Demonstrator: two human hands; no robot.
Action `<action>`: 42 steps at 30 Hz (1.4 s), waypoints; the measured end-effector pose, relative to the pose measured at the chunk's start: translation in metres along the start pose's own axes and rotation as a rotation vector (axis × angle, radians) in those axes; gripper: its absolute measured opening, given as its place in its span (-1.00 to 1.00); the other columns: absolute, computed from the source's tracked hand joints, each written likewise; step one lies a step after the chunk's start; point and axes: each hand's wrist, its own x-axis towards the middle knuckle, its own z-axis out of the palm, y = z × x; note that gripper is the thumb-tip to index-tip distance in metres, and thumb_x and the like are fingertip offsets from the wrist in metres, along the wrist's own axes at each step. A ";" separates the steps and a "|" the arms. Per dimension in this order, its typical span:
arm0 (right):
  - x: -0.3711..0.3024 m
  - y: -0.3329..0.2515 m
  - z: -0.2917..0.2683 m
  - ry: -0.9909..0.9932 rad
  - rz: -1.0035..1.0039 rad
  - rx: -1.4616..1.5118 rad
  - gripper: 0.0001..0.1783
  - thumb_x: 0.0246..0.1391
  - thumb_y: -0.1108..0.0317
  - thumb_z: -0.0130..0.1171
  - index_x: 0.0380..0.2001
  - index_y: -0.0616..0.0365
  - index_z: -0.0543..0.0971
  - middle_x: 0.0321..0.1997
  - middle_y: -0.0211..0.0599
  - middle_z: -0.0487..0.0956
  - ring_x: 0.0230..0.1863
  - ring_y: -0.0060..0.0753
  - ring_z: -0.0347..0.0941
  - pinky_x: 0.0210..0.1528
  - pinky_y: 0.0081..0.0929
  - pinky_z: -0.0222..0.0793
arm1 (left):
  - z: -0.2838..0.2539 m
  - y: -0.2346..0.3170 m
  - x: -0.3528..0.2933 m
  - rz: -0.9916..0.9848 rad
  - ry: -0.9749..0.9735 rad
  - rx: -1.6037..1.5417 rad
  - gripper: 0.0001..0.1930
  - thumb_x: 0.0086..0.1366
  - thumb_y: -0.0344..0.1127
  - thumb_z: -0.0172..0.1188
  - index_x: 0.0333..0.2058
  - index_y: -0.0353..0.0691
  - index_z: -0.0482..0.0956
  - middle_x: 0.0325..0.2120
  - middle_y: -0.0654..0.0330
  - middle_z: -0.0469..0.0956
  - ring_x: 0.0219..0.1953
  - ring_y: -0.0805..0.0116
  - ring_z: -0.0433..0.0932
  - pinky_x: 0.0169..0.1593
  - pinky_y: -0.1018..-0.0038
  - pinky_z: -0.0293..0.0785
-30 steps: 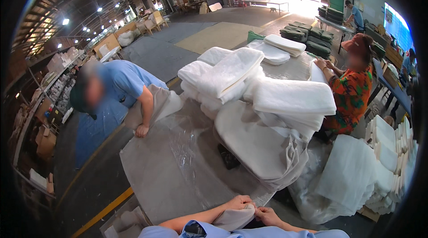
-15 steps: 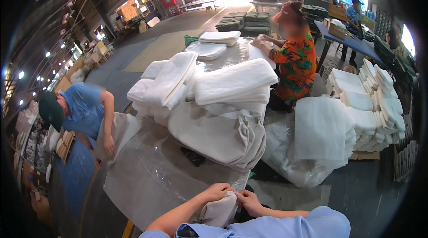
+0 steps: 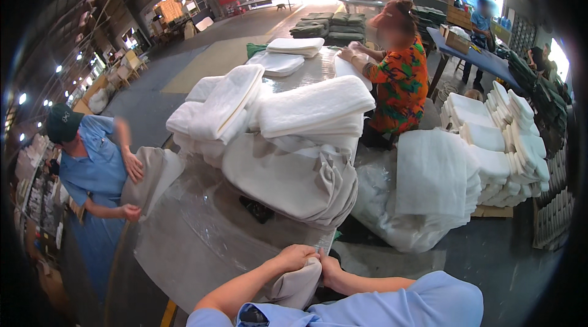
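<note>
At the near edge of the plastic-covered table, my left hand (image 3: pixel 298 257) grips the upper edge of a light grey fabric cover (image 3: pixel 296 286). My right hand (image 3: pixel 329 269) meets it there, its fingers closed on the same edge beside the left fingertips. The cover hangs down between my forearms, close to my body, and its lower part is hidden. Just beyond my hands lies a stack of grey fabric covers (image 3: pixel 275 181) with folds at its right end. Folded white padding (image 3: pixel 315 106) rests in thick layers on and behind that stack.
A co-worker in blue (image 3: pixel 98 168) handles a grey and white piece at the table's left. Another, in an orange patterned shirt (image 3: pixel 398 82), works at the far right side. Bagged white padding (image 3: pixel 429 180) and stacked white pads (image 3: pixel 490 137) stand on the right. Green bundles (image 3: pixel 346 28) lie farther back.
My hands stay together on the cover, with the right hand turned slightly. The co-worker on the left has straightened up and shifted their hands on the grey piece. The view has shifted slightly.
</note>
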 end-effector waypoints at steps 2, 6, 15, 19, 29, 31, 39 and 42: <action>0.003 0.000 0.006 0.050 0.008 -0.015 -0.36 0.50 -0.14 0.01 0.09 0.33 0.61 0.03 -0.06 0.68 -0.02 -0.19 0.62 0.00 -0.14 0.53 | 0.004 -0.007 0.000 0.004 0.057 -0.005 -0.63 0.46 0.02 0.20 -0.21 -0.23 0.68 -0.31 -0.08 0.69 -0.25 -0.05 0.65 -0.13 0.13 0.51; 0.003 -0.001 0.022 0.124 -0.065 -0.063 -0.36 0.49 -0.14 0.05 -0.04 0.34 0.68 -0.06 -0.06 0.72 -0.13 -0.16 0.66 -0.06 -0.08 0.53 | 0.011 -0.022 0.003 -0.098 0.108 -0.037 -0.60 0.42 0.06 0.21 -0.23 -0.21 0.70 -0.31 -0.12 0.70 -0.24 -0.14 0.68 -0.14 0.07 0.52; 0.029 0.004 0.004 0.428 -0.286 -0.723 -0.31 0.37 -0.15 0.21 -0.44 0.39 0.74 -0.38 0.21 0.71 -0.26 0.07 0.70 -0.15 -0.03 0.48 | 0.039 -0.054 0.029 -0.150 0.114 -0.079 -0.61 0.45 0.05 0.16 -0.24 -0.17 0.74 -0.23 -0.07 0.73 -0.16 -0.19 0.69 -0.10 -0.01 0.53; 0.034 0.006 0.014 0.553 -0.265 -0.836 -0.30 0.31 -0.21 0.24 -0.36 0.37 0.76 -0.35 0.23 0.72 -0.24 0.13 0.71 -0.13 -0.06 0.50 | 0.046 -0.072 0.034 -0.115 0.135 -0.030 -0.58 0.47 0.05 0.13 -0.18 -0.21 0.74 -0.14 -0.09 0.72 -0.06 -0.20 0.68 0.00 0.00 0.54; 0.056 0.015 -0.004 0.418 -0.426 -0.710 -0.40 0.33 -0.21 0.24 -0.15 0.18 0.82 -0.34 0.05 0.77 -0.31 -0.02 0.71 -0.14 -0.08 0.52 | 0.043 -0.065 -0.008 -0.247 0.211 -0.332 -0.41 0.45 0.29 0.10 -0.18 -0.19 0.72 -0.20 -0.05 0.74 -0.18 0.03 0.70 -0.12 0.14 0.55; 0.057 0.020 -0.002 0.369 -0.429 -0.651 -0.39 0.33 -0.22 0.23 -0.16 0.18 0.82 -0.35 0.04 0.77 -0.35 -0.09 0.69 -0.16 -0.09 0.51 | 0.045 -0.075 -0.048 -0.316 0.135 -0.384 -0.33 0.43 0.40 0.08 -0.08 -0.18 0.71 -0.20 -0.04 0.75 -0.19 0.08 0.69 -0.11 0.17 0.55; 0.036 0.032 0.017 0.293 -0.431 -0.656 -0.38 0.33 -0.18 0.26 -0.27 0.28 0.81 -0.43 -0.04 0.75 -0.43 -0.17 0.64 -0.25 -0.11 0.48 | 0.086 -0.096 -0.149 -0.570 0.299 -0.524 -0.38 0.43 0.33 0.12 -0.05 -0.17 0.74 -0.20 -0.01 0.77 -0.09 0.04 0.71 0.02 0.15 0.54; 0.041 0.020 0.006 0.347 -0.478 -0.668 -0.39 0.33 -0.15 0.28 -0.27 0.31 0.80 -0.40 -0.02 0.76 -0.42 -0.15 0.63 -0.26 -0.11 0.48 | 0.084 -0.083 -0.123 -0.545 0.566 -0.559 -0.47 0.46 0.22 0.13 -0.10 -0.18 0.73 -0.22 -0.02 0.76 -0.09 -0.04 0.71 0.00 0.09 0.54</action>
